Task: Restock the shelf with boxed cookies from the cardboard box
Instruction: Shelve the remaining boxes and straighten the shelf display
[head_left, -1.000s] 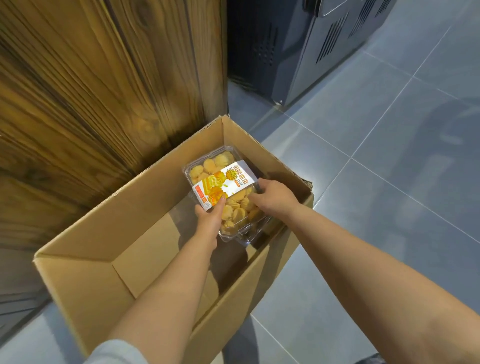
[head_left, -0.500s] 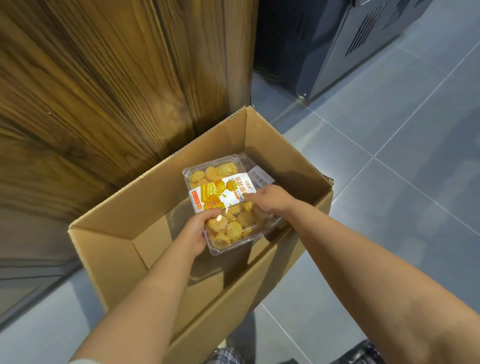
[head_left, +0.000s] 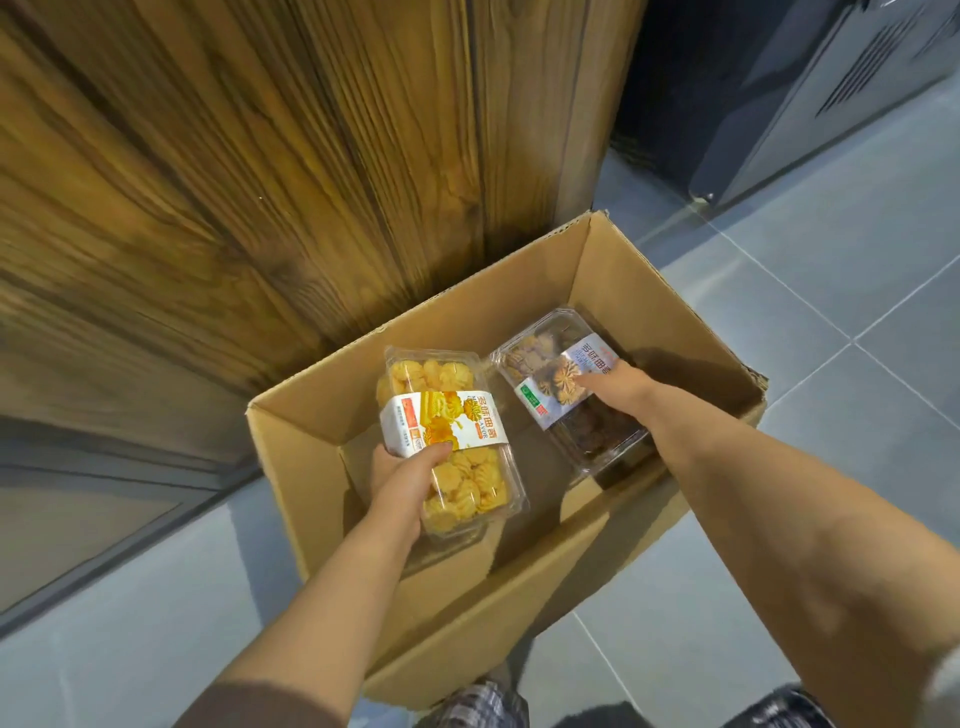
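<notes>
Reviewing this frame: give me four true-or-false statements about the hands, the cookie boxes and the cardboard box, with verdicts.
1. The left hand holds the yellow cookie box. True.
2. The right hand hangs free outside the cardboard box. False: it reaches inside and holds the dark cookie box.
3. Both cookie boxes are clear plastic with a paper label band. True.
4. The cardboard box stands on a table. False: it stands on the grey tiled floor, next to a wooden panel.
</notes>
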